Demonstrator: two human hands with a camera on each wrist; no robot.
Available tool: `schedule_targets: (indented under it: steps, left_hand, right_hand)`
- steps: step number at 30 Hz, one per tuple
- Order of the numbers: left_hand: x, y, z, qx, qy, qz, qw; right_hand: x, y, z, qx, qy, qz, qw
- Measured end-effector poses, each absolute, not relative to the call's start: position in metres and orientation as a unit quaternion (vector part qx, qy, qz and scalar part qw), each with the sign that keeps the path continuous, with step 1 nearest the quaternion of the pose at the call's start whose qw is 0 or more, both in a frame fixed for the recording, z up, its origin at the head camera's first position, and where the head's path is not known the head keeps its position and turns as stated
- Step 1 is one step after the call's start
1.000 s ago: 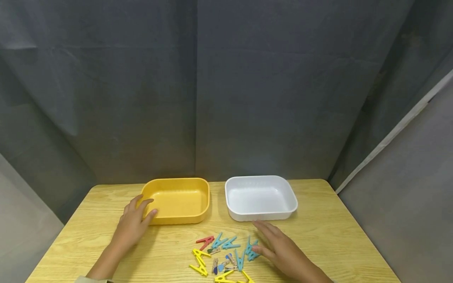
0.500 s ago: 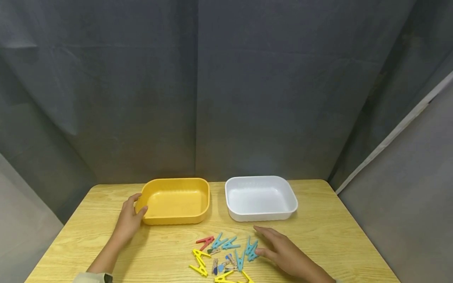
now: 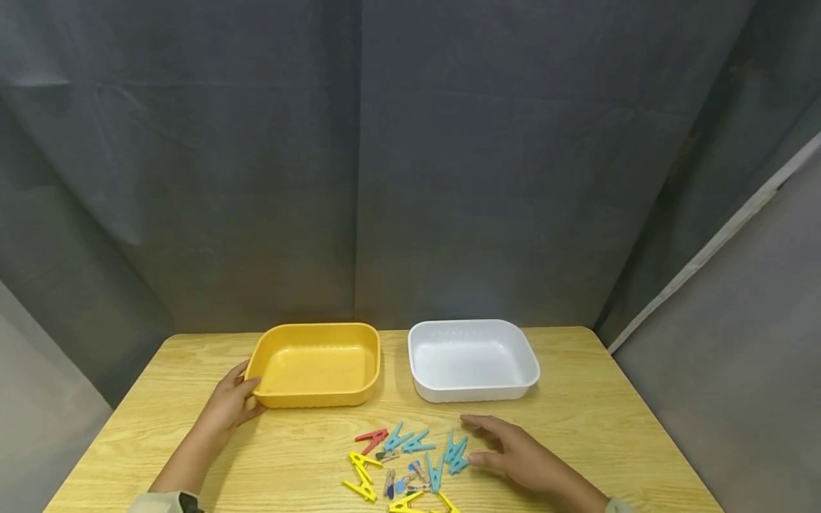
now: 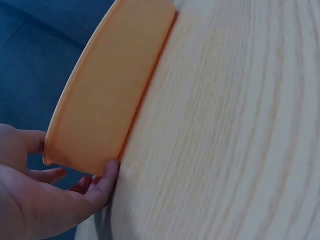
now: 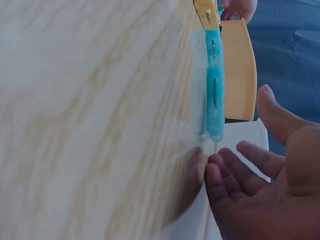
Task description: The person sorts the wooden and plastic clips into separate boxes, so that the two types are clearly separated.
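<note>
A yellow tray (image 3: pixel 314 399) sits at the back left of the table. My left hand (image 3: pixel 226 404) holds its left end by the near corner, thumb at the rim and fingers low against the outer wall, as the left wrist view shows at the orange-looking tray (image 4: pixel 100 90). On the right, my right hand (image 3: pixel 513 452) hovers loosely spread, holding nothing. Just left of its thumb lie blue clothespins (image 3: pixel 457 452). A red clothespin (image 3: pixel 374 438), yellow clothespins (image 3: pixel 361 488) and small wooden clothespins (image 3: pixel 390 483) with blue ornaments make up the rest of the pile.
A white tray (image 3: pixel 474 393) stands right of the yellow one with a gap between them. Behind the wooden table (image 3: pixel 616 427) hangs a dark grey curtain (image 3: pixel 410 178), with lighter cloth at both sides.
My left hand has drawn back from over the yellow tray to its left end and taken hold there. My right hand has shifted slightly right and toward me. The clothespins lie as before.
</note>
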State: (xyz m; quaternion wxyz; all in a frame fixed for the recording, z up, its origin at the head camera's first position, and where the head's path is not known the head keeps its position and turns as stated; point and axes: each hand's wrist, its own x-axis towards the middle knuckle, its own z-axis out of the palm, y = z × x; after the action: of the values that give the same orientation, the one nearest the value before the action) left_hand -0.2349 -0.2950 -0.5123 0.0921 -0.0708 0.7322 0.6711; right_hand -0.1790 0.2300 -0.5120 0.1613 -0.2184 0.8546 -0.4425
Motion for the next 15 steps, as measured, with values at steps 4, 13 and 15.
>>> schedule_targets:
  steps: [4, 13, 15]
  left_hand:
    - [-0.232, -0.297, -0.515, -0.066, 0.711, 0.692, 0.106]
    - [-0.235, -0.303, -0.52, -0.056, 0.692, 0.708, 0.129]
    - [-0.235, -0.303, -0.521, -0.055, 0.693, 0.707, 0.131]
  right_hand:
    - [-0.185, 0.233, -0.515, -0.214, 0.836, -0.47, 0.185]
    - [-0.196, 0.236, -0.521, -0.205, 0.819, -0.494, 0.21]
    - [-0.197, 0.236, -0.523, -0.204, 0.822, -0.489, 0.208]
